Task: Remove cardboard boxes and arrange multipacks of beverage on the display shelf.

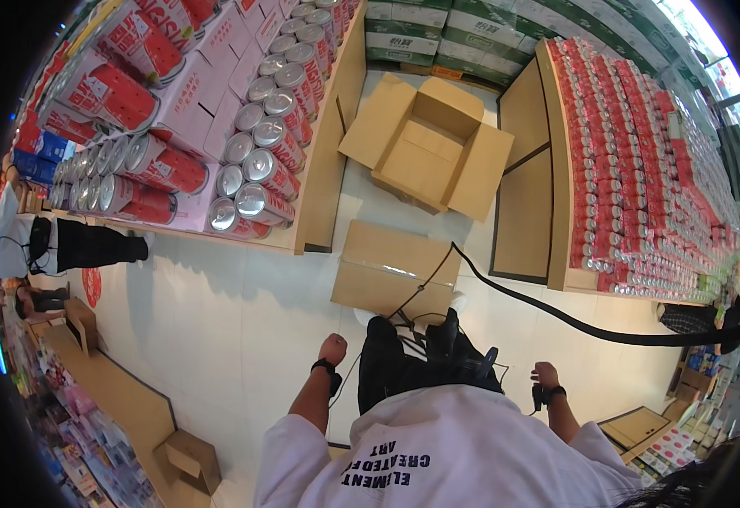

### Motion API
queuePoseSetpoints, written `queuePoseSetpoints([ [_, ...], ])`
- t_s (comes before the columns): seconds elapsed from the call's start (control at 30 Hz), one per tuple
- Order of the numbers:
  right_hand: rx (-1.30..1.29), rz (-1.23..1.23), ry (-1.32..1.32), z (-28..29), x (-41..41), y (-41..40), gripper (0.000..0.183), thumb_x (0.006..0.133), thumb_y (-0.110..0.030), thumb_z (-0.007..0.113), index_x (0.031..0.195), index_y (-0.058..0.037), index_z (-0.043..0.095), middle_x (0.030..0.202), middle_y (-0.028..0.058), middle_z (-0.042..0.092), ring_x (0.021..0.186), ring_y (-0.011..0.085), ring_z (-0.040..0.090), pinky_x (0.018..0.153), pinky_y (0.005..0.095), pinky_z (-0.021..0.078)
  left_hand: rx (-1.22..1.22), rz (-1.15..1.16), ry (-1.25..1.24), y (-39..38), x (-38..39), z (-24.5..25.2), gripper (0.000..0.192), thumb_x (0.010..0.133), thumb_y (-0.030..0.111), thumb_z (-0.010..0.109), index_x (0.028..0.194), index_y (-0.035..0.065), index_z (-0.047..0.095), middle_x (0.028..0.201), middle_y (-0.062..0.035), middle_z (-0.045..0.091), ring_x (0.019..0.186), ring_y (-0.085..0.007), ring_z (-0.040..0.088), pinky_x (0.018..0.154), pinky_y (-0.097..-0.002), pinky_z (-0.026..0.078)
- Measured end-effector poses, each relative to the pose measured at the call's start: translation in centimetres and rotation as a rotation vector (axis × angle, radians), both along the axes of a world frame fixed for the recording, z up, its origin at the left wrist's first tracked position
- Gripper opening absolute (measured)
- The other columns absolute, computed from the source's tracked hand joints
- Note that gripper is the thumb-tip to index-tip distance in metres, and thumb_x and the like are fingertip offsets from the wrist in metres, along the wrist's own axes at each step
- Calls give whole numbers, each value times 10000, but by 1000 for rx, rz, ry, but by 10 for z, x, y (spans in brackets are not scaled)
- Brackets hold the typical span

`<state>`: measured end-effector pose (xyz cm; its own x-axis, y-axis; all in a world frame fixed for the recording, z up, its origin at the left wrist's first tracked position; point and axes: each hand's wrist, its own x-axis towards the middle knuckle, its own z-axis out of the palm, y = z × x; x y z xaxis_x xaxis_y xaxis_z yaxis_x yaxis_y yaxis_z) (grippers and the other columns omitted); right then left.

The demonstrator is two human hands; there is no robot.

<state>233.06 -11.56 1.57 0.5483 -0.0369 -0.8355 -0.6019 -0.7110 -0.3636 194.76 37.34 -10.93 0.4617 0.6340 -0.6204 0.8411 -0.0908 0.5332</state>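
Note:
My left hand (332, 348) hangs beside my left leg with its fingers curled and nothing visible in it. On the other side, my right hand (544, 373) hangs away from my body, its fingers bent; whether they are closed is hard to see. Both wrists wear black bands with small devices. At my feet lies a closed cardboard box (379, 286) with clear tape along its seam. Just beyond it, an open cardboard box (430, 143) has its flaps spread and an inside that looks bare. Neither hand touches a box.
Canned drinks (271, 133) line a wooden display (323, 171) on the left. Another display stacks red cans (617, 171) at right. Green-and-white cartons (402, 44) stand behind. A black cable (554, 311) crosses the view. A person (33, 244) stands at far left.

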Motion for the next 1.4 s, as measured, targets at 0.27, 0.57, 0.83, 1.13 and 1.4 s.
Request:
queuePoseSetpoints([
  [0.27, 78, 361, 76, -101, 89, 43, 235, 872, -252, 534, 1060, -112, 535, 874, 63, 622, 709, 161, 590, 546, 290, 470, -4, 142, 97, 41, 28, -27, 350, 778, 206, 536, 1052, -11, 520, 861, -209, 628, 842, -362, 593, 765, -424, 472],
  [0.57, -23, 737, -49, -362, 98, 176, 520, 810, -360, 545, 1152, 31, 514, 1120, 258, 546, 1066, 372, 508, 906, 385, 415, 115, 24, 138, 98, 89, -168, 392, 788, 206, 574, 1094, -30, 509, 987, -243, 579, 921, -382, 554, 790, -417, 460],
  [0.83, -215, 431, 24, -465, 74, 203, 683, 811, -378, 583, 1272, 73, 359, 862, 118, 569, 697, 186, 531, 590, 320, 434, 246, -314, 218, 113, 159, -248, 434, 782, 223, 561, 1155, 12, 494, 1163, -184, 518, 1054, -366, 500, 885, -430, 414],
  [1.13, -58, 316, -91, -435, 43, 238, 473, 790, -338, 565, 1025, 72, 576, 909, 198, 643, 834, 281, 622, 725, 349, 471, 363, -748, 244, 74, 193, -261, 496, 760, 197, 569, 1216, 58, 432, 1246, -133, 441, 1149, -288, 425, 958, -426, 332],
  [1.4, 16, 674, -58, -469, 53, 192, 445, 667, -145, 692, 1088, -61, 574, 1071, 219, 558, 923, 316, 584, 802, 366, 472, 466, -744, 259, 59, 178, -265, 591, 770, 191, 543, 1321, 96, 353, 1353, -109, 353, 1261, -279, 311, 1029, -439, 254],
])
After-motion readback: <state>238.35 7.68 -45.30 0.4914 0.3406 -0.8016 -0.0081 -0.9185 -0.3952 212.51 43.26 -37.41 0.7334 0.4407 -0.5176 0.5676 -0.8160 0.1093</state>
